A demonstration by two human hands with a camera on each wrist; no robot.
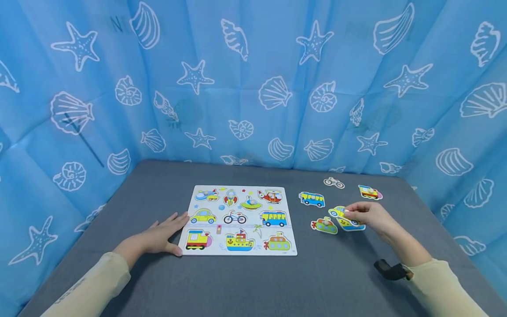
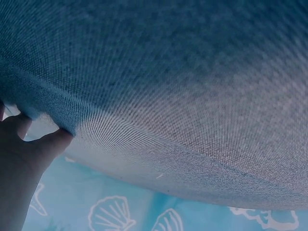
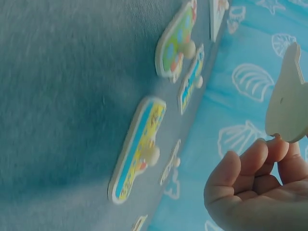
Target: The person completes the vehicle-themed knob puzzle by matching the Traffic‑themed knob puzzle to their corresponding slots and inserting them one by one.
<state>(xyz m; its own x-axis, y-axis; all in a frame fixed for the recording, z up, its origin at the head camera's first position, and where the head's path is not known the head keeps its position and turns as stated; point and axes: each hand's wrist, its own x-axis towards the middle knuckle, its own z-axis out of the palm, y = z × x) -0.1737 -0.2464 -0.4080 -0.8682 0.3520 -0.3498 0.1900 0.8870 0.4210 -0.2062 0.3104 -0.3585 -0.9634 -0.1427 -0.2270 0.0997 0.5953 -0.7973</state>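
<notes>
A blue curtain (image 1: pixel 245 105) with white shells and starfish hangs behind a grey desk (image 1: pixel 237 286), a dark letter N showing at its upper left. At the left, a pale sleeve (image 1: pixel 93 281) carries dark lettering too small to read. The left hand (image 1: pixel 160 234) lies with fingers spread, fingertips at the left edge of the puzzle board (image 1: pixel 241 253), thumb by its near left corner. Tiny print at the board's near right corner cannot be read. Right of the board lie a blue bus (image 1: pixel 312 199), a green submarine (image 1: pixel 325 226) and, nearer the desk's far edge, a bicycle (image 1: pixel 334 182). The yellow car (image 1: pixel 336 211) is raised above the desk, in front of part of a boat (image 1: pixel 351 225); its right end sits between the thumb and fingertips of the right hand (image 1: pixel 374 218), which pinch it. A train (image 1: pixel 370 192) lies beyond that hand, towards the desk's far right corner
</notes>
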